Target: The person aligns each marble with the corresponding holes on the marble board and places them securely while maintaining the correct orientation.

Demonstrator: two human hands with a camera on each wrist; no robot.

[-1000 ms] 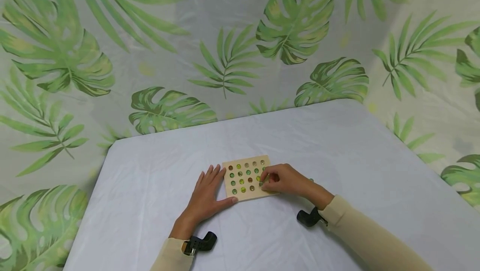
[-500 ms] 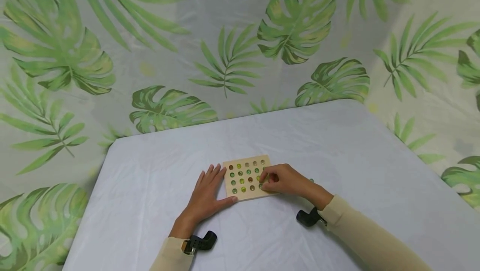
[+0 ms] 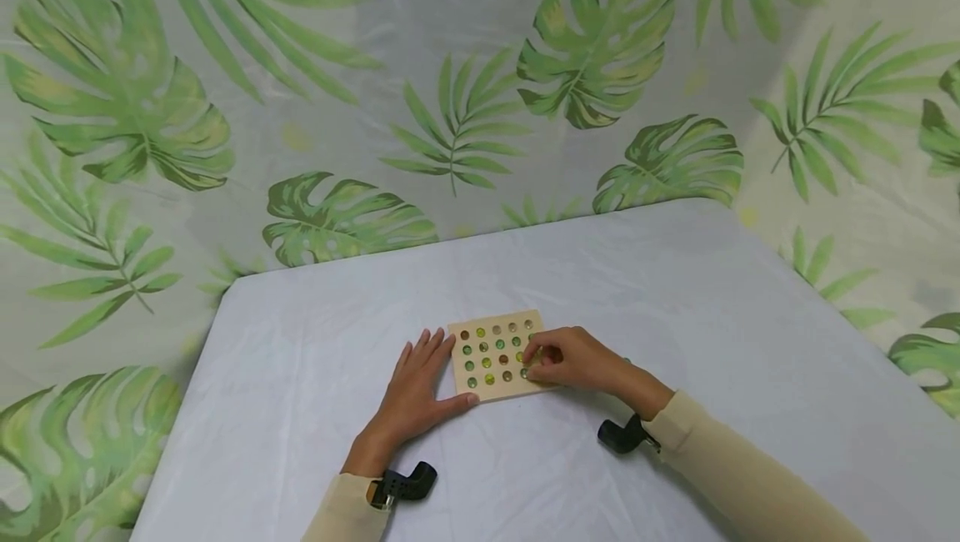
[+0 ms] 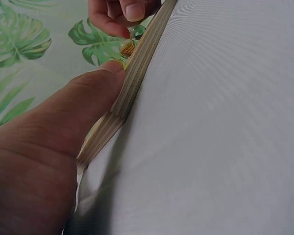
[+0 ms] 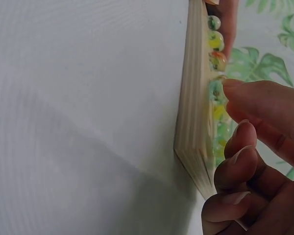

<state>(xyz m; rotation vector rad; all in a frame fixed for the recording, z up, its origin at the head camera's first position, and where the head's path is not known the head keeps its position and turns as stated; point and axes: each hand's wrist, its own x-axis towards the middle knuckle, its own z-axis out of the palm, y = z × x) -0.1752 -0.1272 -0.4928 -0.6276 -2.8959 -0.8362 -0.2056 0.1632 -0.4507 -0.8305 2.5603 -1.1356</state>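
A pale wooden board (image 3: 491, 396) lies on the table, its rows of round hollows filled with glass marbles in green, yellow, brown and clear. My left hand (image 3: 411, 392) rests at the board's left side with fingers spread, the thumb (image 4: 108, 73) touching the front edge. Over the board's right part, my right hand (image 3: 576, 358) pinches a green marble (image 5: 216, 89) in the front row between thumb and index finger; its other fingers are curled. That hand hides several hollows at the right. The right wrist view shows more yellow and green marbles beside those fingers.
A white cloth covers the table (image 3: 322, 342). One loose green marble (image 3: 627, 360) shows just behind the right wrist, mostly hidden. A leaf-printed curtain (image 3: 465, 125) hangs behind the table. Both wrists wear black cameras.
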